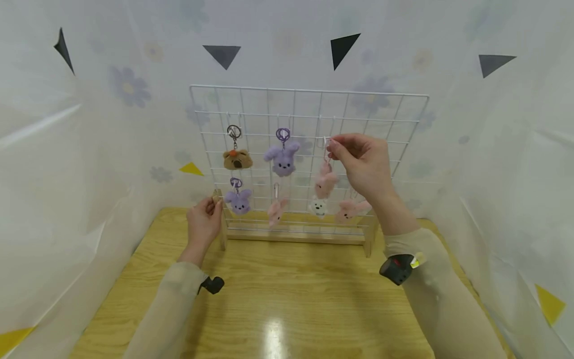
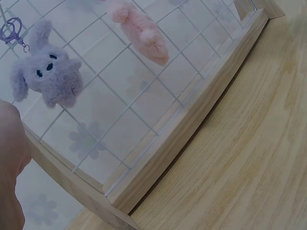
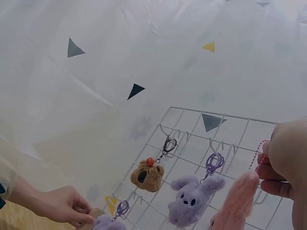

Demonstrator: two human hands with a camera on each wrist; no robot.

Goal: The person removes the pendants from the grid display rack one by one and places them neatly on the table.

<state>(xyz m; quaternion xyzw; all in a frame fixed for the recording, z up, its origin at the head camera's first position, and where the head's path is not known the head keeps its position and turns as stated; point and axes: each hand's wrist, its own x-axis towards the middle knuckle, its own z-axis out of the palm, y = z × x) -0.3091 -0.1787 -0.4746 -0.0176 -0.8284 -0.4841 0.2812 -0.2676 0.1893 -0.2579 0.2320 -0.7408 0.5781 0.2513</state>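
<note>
Pinching a pink bead chain (image 3: 254, 155) between thumb and fingertips, your right hand (image 1: 365, 162) is drawn nearly together in front of the wire rack (image 1: 309, 91), right of its middle. The pink plush (image 1: 325, 182) hangs from that chain against the rack's right half; whether the chain sits on a hook there, you cannot tell, as your fingers cover the spot. Your left hand (image 1: 204, 222) has its fingers curled round the top of the wooden side post (image 1: 222, 233) at the rack's left edge.

Just below the pink plush, on the rack, is a white plush (image 1: 318, 206), its top overlapped in the head view. Low on the rack's right, a second pink plush (image 1: 347, 211) lies partly behind your right wrist. At the rack's upper left hangs a brown bear (image 1: 237, 159), with a purple plush (image 1: 284, 161) beside it, near the middle; below these are a smaller purple plush (image 1: 239, 202) and a slim pink plush (image 1: 275, 213). The rack's wooden base (image 1: 296, 238) stands on the desk (image 1: 278, 289), before a patterned sheet (image 1: 287, 30).
</note>
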